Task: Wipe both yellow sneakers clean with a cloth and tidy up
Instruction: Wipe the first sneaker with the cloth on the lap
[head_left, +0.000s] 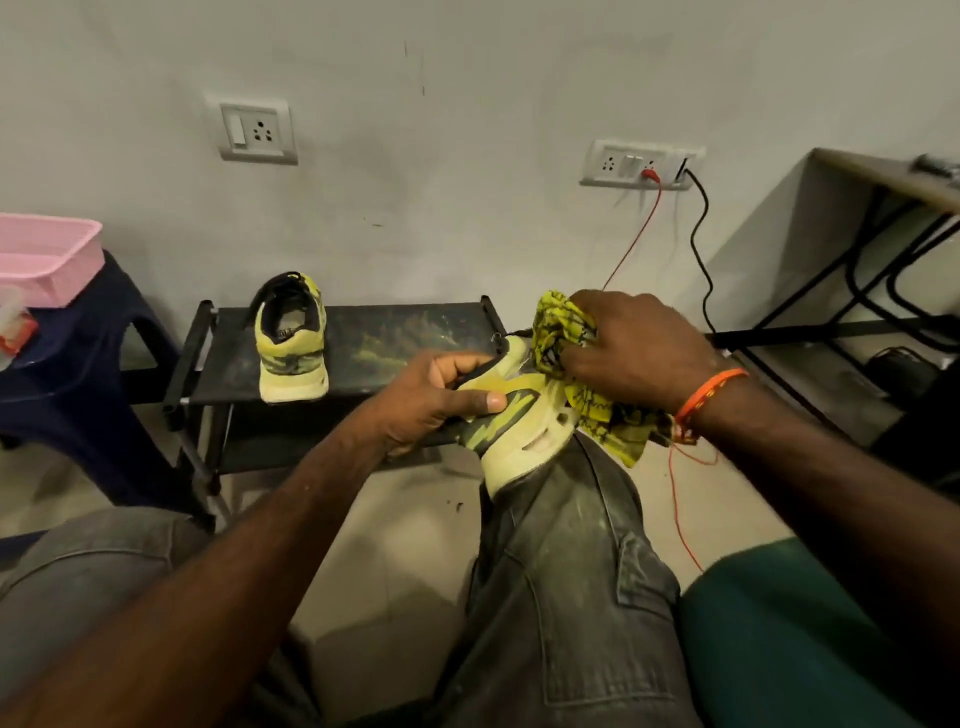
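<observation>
One yellow sneaker (519, 431) with green camouflage patches rests on my right knee, heel end toward me. My left hand (436, 400) grips it at the collar, thumb along its side. My right hand (634, 348) clutches a bunched yellow cloth with black print (608, 410) and presses it against the sneaker's upper. The second yellow sneaker (292, 343) stands upright on the top of a low black shoe rack (415, 332), its heel facing me.
A pink basin (47, 260) sits on a dark blue plastic stool (78, 364) at the left. Red and black cables (698, 244) hang from a wall socket. A desk with black legs (883, 249) stands at the right. My knees fill the foreground.
</observation>
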